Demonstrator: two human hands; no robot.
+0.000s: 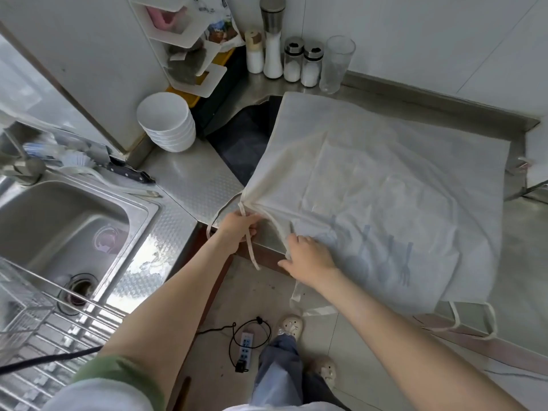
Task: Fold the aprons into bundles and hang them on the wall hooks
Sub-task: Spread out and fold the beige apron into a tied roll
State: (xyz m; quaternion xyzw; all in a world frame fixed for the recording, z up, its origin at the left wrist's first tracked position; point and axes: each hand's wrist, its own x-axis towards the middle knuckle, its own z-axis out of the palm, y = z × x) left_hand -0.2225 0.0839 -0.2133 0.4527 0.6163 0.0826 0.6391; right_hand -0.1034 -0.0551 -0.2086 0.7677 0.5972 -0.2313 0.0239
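- Left hand (237, 229) grips the apron's (385, 179) corner and tie at the tabletop (189, 179) edge.
- Right hand (308, 259) grasps its near hem, at 4 o'clock of the left.
- Apron lies spread flat, toward 2 o'clock from both hands.

No writing can be read. The apron (385, 188) shows faint blue marks through its cloth, and the printed bag (221, 28) is too blurred.
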